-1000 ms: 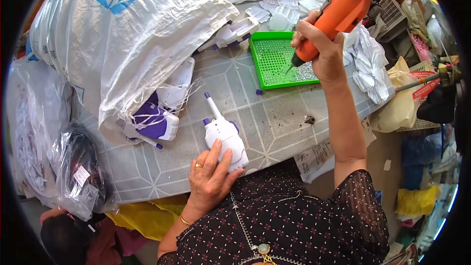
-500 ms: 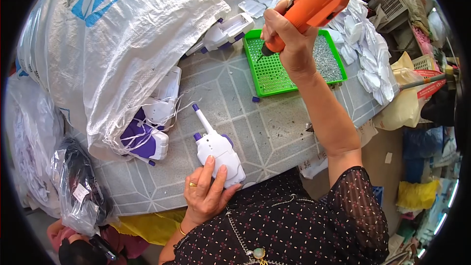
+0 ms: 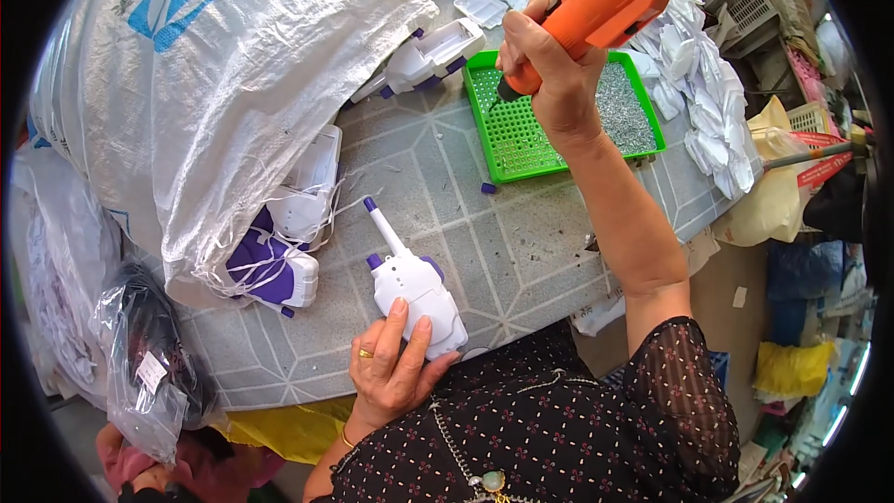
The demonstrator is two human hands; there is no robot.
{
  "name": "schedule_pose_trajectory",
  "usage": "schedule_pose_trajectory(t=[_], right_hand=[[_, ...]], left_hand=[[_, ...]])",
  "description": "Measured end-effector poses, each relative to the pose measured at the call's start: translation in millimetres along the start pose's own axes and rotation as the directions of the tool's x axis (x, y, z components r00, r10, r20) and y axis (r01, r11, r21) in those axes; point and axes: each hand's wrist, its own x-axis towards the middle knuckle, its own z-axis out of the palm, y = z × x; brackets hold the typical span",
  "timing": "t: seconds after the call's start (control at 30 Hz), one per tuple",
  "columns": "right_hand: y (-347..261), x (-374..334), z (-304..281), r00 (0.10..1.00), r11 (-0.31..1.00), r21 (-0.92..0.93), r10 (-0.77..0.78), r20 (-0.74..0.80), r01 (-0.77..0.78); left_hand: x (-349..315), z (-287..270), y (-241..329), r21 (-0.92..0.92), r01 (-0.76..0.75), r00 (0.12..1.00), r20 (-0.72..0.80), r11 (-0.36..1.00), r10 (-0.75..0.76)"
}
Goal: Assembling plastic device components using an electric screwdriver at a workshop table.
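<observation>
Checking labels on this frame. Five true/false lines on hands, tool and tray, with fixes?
1. The right hand grips an orange power screwdriver. True.
2. The screwdriver touches the white handset. False: it is apart from it, seen over a green tray.
3. The left hand touches the handset. True.
4. The heap of small silvery pieces is at the tray's left end. False: it is at the right end.
5. A small purple piece lies outside the tray. True.
</observation>
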Motion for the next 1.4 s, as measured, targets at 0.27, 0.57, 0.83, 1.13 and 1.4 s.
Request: schedule_pose_trajectory(t=[0.27, 0.57, 0.83, 1.13, 1.4], right_hand=[[-5, -5, -5, 1.0, 0.999, 0.039, 0.011, 0.022, -0.011], [-70, -56, -8, 0.907, 0.893, 0.408, 0.0, 0.421, -0.189], [-118, -151, 39, 0.807, 0.815, 0.293, 0.314, 0.5, -0.499], [-118, -169, 49, 0.808, 0.814, 0.26, 0.369, 0.458, -0.519], [-111, -171, 51, 0.832, 0.884, 0.157, 0.337, 0.44, -0.441]], left_hand=[[-4, -1, 6, -0.017, 0.025, 1.0, -0.004, 1.0, -0.025], [-2, -3, 3, -0.129, 0.119, 0.993, 0.016, 0.985, -0.117], [-7, 2, -8, -0.173, 0.112, 0.992, -0.029, 0.979, -0.119], [-10, 2, -4, -0.195, 0.094, 0.993, -0.052, 0.976, -0.106], [-10, 4, -5, -0.175, 0.09, 0.994, -0.047, 0.98, -0.1]])
